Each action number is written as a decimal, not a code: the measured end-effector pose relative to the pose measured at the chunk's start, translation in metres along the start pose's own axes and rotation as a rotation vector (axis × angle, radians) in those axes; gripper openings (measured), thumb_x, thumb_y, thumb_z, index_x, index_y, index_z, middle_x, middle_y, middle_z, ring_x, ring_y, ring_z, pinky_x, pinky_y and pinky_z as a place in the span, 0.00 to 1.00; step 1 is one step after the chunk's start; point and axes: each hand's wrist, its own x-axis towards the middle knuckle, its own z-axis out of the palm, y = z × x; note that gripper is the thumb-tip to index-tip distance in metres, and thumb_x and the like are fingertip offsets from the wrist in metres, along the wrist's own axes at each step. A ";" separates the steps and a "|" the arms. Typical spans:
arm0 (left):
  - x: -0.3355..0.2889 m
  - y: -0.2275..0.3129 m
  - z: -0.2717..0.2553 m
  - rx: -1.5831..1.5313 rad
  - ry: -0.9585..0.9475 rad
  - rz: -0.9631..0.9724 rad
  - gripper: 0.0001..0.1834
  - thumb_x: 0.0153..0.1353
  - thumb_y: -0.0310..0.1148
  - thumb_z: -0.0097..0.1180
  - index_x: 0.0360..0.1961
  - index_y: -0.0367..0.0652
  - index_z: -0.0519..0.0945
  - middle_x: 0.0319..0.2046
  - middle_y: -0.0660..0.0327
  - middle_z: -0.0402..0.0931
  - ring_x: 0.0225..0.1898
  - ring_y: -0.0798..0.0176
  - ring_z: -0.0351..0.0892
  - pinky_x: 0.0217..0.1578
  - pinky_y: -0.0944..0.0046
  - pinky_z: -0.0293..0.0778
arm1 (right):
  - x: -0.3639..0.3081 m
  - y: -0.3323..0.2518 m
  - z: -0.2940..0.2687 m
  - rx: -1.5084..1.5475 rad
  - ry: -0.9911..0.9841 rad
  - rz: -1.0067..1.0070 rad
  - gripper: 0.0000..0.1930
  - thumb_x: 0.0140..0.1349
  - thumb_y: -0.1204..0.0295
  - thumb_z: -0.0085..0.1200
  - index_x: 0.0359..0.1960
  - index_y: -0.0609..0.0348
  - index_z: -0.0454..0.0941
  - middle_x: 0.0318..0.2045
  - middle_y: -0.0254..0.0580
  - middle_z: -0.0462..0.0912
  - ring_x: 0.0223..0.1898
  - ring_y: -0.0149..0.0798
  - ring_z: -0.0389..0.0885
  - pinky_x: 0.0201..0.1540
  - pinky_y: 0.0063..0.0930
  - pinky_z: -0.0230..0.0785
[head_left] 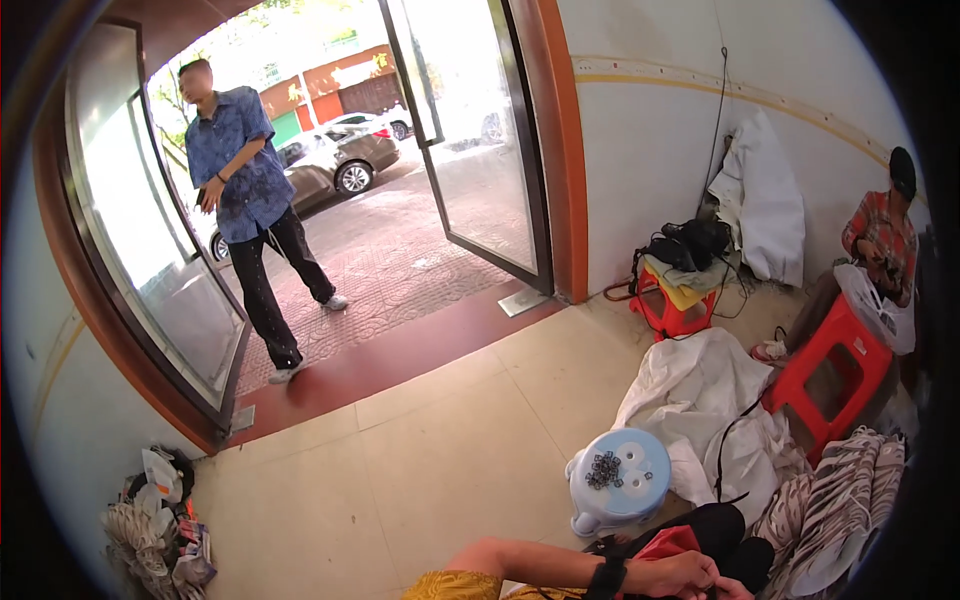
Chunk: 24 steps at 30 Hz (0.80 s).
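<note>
Fingers (708,566) pinched, left hand (684,575) and right hand (735,590) seemingly grip something dark (712,593).

Two hands (684,574), two red stools (835,330), one blue stool (648,462), two other people (238,165).

A small dark item (712,593) shows between the left fingers (695,574) and right fingers (735,589), mostly hidden, its shape unclear; red fabric (668,543) lies across the black-clad lap (716,524), just beyond the left wrist, partly covered by the forearm (535,562)
</note>
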 end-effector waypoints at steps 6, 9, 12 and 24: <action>0.007 0.000 0.015 0.074 -0.099 -0.071 0.08 0.54 0.27 0.50 0.36 0.37 0.73 0.26 0.63 0.72 0.28 0.71 0.72 0.30 0.74 0.70 | -0.012 0.005 -0.011 0.067 0.097 -0.060 0.22 0.37 0.86 0.44 0.40 0.67 0.71 0.25 0.44 0.75 0.13 0.30 0.68 0.10 0.17 0.56; -0.003 0.007 0.010 0.086 -0.166 0.039 0.11 0.57 0.24 0.46 0.42 0.36 0.71 0.31 0.57 0.74 0.34 0.66 0.75 0.38 0.71 0.71 | -0.010 -0.005 -0.001 0.068 0.064 -0.056 0.22 0.33 0.91 0.42 0.38 0.72 0.69 0.24 0.48 0.75 0.13 0.30 0.69 0.10 0.17 0.56; -0.011 0.029 0.018 0.288 0.015 -0.009 0.10 0.57 0.24 0.46 0.41 0.34 0.72 0.32 0.55 0.74 0.35 0.66 0.75 0.39 0.69 0.72 | -0.003 -0.010 -0.005 0.002 -0.027 -0.024 0.23 0.45 0.84 0.47 0.48 0.63 0.68 0.27 0.39 0.77 0.14 0.21 0.65 0.16 0.13 0.56; 0.001 0.041 0.055 0.327 -0.010 -0.187 0.07 0.57 0.21 0.45 0.38 0.33 0.70 0.35 0.58 0.71 0.37 0.64 0.75 0.38 0.70 0.72 | -0.031 0.002 -0.021 0.203 0.084 -0.046 0.24 0.43 0.82 0.48 0.47 0.60 0.71 0.14 0.36 0.72 0.11 0.22 0.65 0.14 0.13 0.55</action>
